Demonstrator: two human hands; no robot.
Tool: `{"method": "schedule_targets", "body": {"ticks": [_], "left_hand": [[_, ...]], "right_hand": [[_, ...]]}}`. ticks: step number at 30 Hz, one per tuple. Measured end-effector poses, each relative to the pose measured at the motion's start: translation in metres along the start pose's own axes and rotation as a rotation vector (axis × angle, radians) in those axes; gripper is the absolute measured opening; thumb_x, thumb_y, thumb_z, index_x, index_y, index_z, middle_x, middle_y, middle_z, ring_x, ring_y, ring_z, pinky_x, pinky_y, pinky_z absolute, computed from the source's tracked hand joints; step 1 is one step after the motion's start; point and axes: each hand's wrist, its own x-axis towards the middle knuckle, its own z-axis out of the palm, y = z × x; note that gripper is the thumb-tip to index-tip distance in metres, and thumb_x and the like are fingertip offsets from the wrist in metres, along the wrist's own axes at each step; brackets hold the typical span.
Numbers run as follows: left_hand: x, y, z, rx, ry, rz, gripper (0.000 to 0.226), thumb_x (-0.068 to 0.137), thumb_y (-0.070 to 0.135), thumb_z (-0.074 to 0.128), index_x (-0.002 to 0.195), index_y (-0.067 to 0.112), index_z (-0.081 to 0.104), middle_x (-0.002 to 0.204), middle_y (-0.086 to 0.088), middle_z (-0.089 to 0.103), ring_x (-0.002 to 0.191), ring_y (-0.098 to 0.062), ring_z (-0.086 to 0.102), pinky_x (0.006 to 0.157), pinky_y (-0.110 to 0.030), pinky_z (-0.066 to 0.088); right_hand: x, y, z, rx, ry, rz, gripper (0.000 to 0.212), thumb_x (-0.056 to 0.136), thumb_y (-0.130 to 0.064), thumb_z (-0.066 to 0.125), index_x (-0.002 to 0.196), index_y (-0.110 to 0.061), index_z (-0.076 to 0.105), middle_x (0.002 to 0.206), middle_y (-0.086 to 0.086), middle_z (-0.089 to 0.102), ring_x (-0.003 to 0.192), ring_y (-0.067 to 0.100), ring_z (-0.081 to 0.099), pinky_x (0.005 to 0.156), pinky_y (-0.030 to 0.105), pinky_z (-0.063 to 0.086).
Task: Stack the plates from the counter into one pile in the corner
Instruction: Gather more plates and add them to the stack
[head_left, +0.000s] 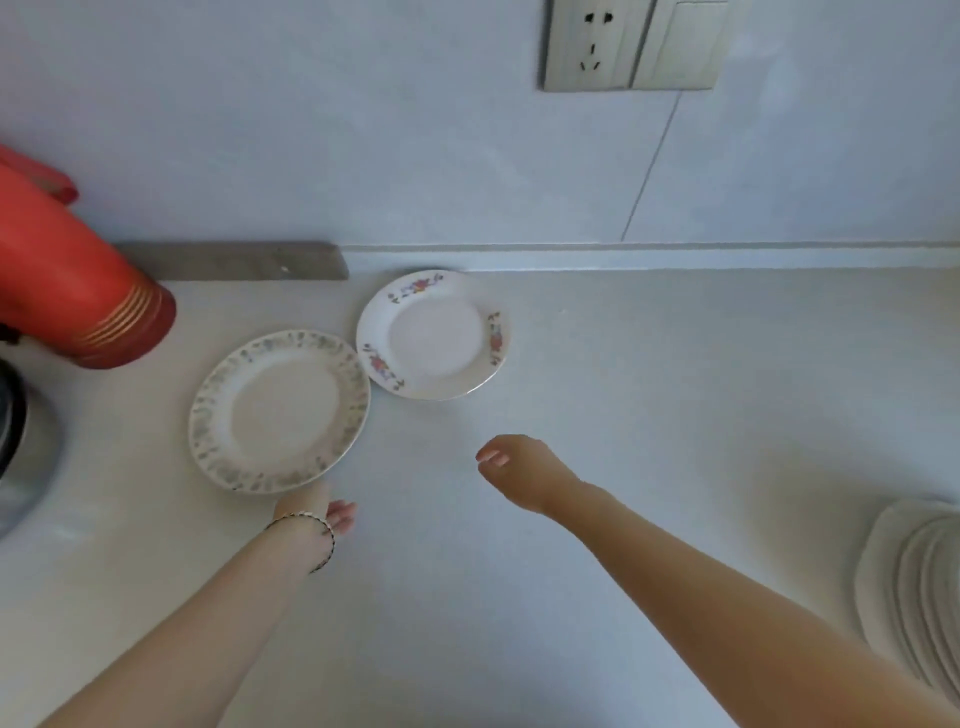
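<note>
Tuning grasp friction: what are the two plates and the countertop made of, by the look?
Grey-green rimmed plate: likely glazed ceramic, with a glossy white body and printed rim band. Floral plate: the same look, with a thin bright edge and painted flower sprays; melamine can't be ruled out. Countertop: pale, smooth, faintly sheened, possibly stone or solid surface.

No legible text or labels, apparently, on anything here.

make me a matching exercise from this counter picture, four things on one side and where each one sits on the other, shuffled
Things:
1. red thermos
2. flower plate
3. grey-rimmed plate
4. wall socket

Places:
A. on the wall, upper right
B. touching the left hand
C. far left of the counter
D. near the back wall, centre

Pairs: 1-C, 2-D, 3-B, 4-A
</note>
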Motion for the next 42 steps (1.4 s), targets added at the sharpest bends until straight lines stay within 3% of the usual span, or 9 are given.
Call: {"method": "schedule_targets", "body": {"ticks": [6, 10, 12, 16, 21, 23, 29, 33, 42], "left_hand": [[0.030, 0.029, -0.025, -0.329, -0.009, -0.051, 0.041, 0.090, 0.004, 0.045, 0.131, 0.002, 0.048, 0.077, -0.007, 0.054, 0.066, -0.017, 0.054, 0.067, -0.026, 0.055], [0.040, 0.035, -0.034, -0.577, -0.067, -0.164, 0.019, 0.094, 0.015, 0.050, 0.106, 0.001, 0.052, 0.087, -0.009, 0.054, 0.103, -0.025, 0.061, 0.092, -0.034, 0.046], [0.048, 0.035, -0.039, -0.622, -0.099, -0.203, 0.016, 0.094, 0.017, 0.051, 0.098, 0.001, 0.052, 0.094, -0.010, 0.056, 0.123, -0.026, 0.053, 0.092, -0.038, 0.046], [0.060, 0.037, -0.047, -0.617, -0.095, -0.194, 0.038, 0.094, 0.018, 0.052, 0.129, 0.006, 0.046, 0.085, -0.008, 0.055, 0.122, -0.026, 0.053, 0.094, -0.039, 0.047], [0.071, 0.036, -0.055, -0.564, -0.122, -0.165, 0.010, 0.094, 0.014, 0.051, 0.094, 0.004, 0.052, 0.085, -0.007, 0.056, 0.104, -0.023, 0.054, 0.088, -0.040, 0.047], [0.072, 0.037, -0.057, -0.533, -0.146, -0.118, 0.006, 0.094, 0.009, 0.050, 0.095, 0.004, 0.052, 0.088, -0.007, 0.058, 0.095, -0.022, 0.058, 0.087, -0.039, 0.048], [0.050, 0.040, -0.058, -0.415, -0.157, 0.033, 0.013, 0.092, -0.004, 0.048, 0.091, 0.009, 0.053, 0.082, -0.007, 0.057, 0.073, -0.019, 0.057, 0.040, -0.027, 0.055], [0.023, 0.028, -0.045, -0.273, -0.219, 0.141, 0.022, 0.091, -0.006, 0.048, 0.107, 0.008, 0.048, 0.083, -0.005, 0.058, 0.073, -0.019, 0.057, 0.039, -0.022, 0.054], [-0.093, -0.011, 0.059, 0.264, -0.536, 0.444, 0.023, 0.084, -0.011, 0.053, 0.076, 0.009, 0.060, 0.065, -0.004, 0.068, 0.051, -0.016, 0.067, 0.038, -0.019, 0.050]], "right_hand": [[0.068, -0.043, 0.024, 1.069, -0.004, 0.455, 0.010, 0.089, -0.012, 0.056, 0.099, -0.010, 0.058, 0.102, 0.007, 0.052, 0.096, 0.021, 0.053, 0.094, 0.036, 0.044], [0.104, -0.064, 0.022, 1.405, 0.182, 0.524, 0.050, 0.089, -0.019, 0.058, 0.135, -0.011, 0.040, 0.134, 0.012, 0.051, 0.125, 0.023, 0.049, 0.104, 0.033, 0.039], [0.112, -0.071, 0.023, 1.434, 0.217, 0.563, 0.055, 0.087, -0.022, 0.063, 0.135, -0.010, 0.039, 0.135, 0.014, 0.050, 0.124, 0.027, 0.051, 0.098, 0.036, 0.044], [0.122, -0.081, 0.013, 1.452, 0.318, 0.493, 0.044, 0.089, -0.007, 0.057, 0.131, -0.004, 0.042, 0.124, 0.016, 0.058, 0.116, 0.029, 0.056, 0.088, 0.044, 0.050], [0.114, -0.080, 0.000, 1.399, 0.350, 0.481, 0.039, 0.090, 0.001, 0.052, 0.129, 0.001, 0.044, 0.115, 0.016, 0.060, 0.111, 0.031, 0.059, 0.094, 0.041, 0.050], [0.103, -0.072, -0.004, 1.374, 0.368, 0.486, 0.033, 0.089, 0.003, 0.053, 0.121, -0.001, 0.048, 0.097, 0.012, 0.062, 0.087, 0.027, 0.063, 0.076, 0.036, 0.058], [0.048, -0.021, -0.013, 1.514, 0.366, 0.442, 0.016, 0.088, 0.003, 0.054, 0.102, -0.005, 0.053, 0.075, 0.009, 0.069, 0.067, 0.020, 0.068, 0.044, 0.025, 0.056], [0.002, 0.021, -0.033, 1.621, 0.388, 0.381, 0.012, 0.088, -0.001, 0.054, 0.087, -0.011, 0.058, 0.054, -0.002, 0.071, 0.048, 0.008, 0.068, 0.044, 0.019, 0.054], [-0.125, 0.132, -0.114, 1.736, 0.656, 0.200, 0.014, 0.088, -0.001, 0.052, 0.086, -0.014, 0.058, 0.056, -0.007, 0.071, 0.051, 0.002, 0.068, 0.048, 0.016, 0.055]]}}
